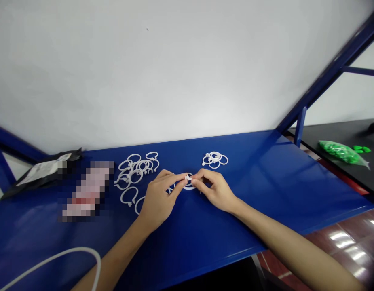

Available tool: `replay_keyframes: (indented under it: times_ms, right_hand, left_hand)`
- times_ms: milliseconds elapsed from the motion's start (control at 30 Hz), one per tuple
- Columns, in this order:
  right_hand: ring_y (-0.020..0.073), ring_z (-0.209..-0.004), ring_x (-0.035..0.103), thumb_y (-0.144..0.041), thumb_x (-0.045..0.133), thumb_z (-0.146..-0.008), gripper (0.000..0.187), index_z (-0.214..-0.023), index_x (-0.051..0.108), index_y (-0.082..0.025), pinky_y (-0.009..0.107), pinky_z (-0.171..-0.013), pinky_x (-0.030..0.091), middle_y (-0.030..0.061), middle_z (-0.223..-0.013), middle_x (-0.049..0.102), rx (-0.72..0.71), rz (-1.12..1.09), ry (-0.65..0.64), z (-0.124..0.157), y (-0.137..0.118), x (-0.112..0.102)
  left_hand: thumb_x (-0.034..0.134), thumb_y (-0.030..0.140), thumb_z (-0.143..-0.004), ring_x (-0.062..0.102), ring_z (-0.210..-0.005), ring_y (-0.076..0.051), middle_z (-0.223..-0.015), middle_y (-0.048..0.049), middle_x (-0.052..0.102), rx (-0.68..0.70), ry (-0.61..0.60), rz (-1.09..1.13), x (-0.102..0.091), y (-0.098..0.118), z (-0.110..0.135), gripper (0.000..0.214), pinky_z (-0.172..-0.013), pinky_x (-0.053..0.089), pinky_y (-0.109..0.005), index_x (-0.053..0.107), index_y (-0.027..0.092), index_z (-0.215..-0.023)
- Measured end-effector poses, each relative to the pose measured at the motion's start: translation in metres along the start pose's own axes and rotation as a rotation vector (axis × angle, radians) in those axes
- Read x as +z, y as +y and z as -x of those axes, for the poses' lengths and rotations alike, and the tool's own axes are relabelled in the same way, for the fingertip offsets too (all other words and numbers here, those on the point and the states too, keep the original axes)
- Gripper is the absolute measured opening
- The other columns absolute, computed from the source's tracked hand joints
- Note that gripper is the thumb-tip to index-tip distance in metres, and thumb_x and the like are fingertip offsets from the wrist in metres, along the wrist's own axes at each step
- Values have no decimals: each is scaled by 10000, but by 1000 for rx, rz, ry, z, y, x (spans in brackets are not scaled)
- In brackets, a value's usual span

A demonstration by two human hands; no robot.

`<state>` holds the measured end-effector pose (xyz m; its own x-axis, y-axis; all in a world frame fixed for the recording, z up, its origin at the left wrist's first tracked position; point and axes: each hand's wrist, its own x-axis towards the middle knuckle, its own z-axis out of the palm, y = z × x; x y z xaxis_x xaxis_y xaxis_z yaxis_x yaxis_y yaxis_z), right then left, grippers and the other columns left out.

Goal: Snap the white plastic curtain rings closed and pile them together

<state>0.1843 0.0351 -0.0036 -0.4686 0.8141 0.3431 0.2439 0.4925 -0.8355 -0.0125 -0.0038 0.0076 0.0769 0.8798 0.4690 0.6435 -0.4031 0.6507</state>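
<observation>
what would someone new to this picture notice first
Probably the left hand and right hand pinching a white ring above the blue table. Scattered white rings lie left of them, and a bag of green pieces stands out on the black table, far right.

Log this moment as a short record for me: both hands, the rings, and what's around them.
Left hand: pinching a white ring
Right hand: pinching the same ring from the other side
Ring detail: too small to tell
Left ring group: larger, spread on the blue table
Right ring group: smaller, clustered
Far left: black parcel; pixelated item beside it, unidentifiable
Far right: clear bag of green pieces
Lower left: white cord
</observation>
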Motion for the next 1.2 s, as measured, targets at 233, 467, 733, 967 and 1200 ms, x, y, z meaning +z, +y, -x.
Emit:
replay_keyframes:
  times_ms: [233,467,733,967,1200]
  right_hand:
    - [146,-705,583,-358,533,-1019,236,-899,661,-199,277,-651,457,30,-809,655,-101,34,-29,6,-6,-3]
    - [149,-734,591,-315,508,-1031,207,-923,645,-202,281,-677,473,32,-830,642,-182,99,-69,8,-3,-5]
    - [158,-782,620,-301,503,-1036,189,-948,640,-205,284,-722,485,39,-865,665,-197,151,-5,2,2,-2]
    - [167,-820,624,-289,472,-1049,201,-1001,644,-195,299,-752,498,57,-905,668,-204,200,-16,1,4,-2]
    - [158,-796,609,-273,434,-1060,221,-1023,636,-191,281,-726,497,56,-894,647,-252,272,-24,1,4,-3]
  left_hand:
    - [602,254,-959,662,-799,-165,-838,-17,760,123,46,39,6,2,5,177,-732,587,-324,773,263,-1005]
    - [598,227,-955,657,-778,-161,-818,-11,757,183,60,36,9,-1,6,193,-712,590,-317,779,269,-1007]
    - [600,287,-967,658,-802,-166,-892,-19,763,94,48,-51,9,0,5,172,-765,578,-322,756,242,-1027]
    - [609,330,-960,673,-858,-176,-929,-7,759,-16,55,-32,11,-1,8,177,-815,563,-336,759,261,-1025]
    - [628,341,-947,675,-865,-165,-954,4,754,-82,60,12,14,-2,8,184,-814,557,-324,762,272,-1053]
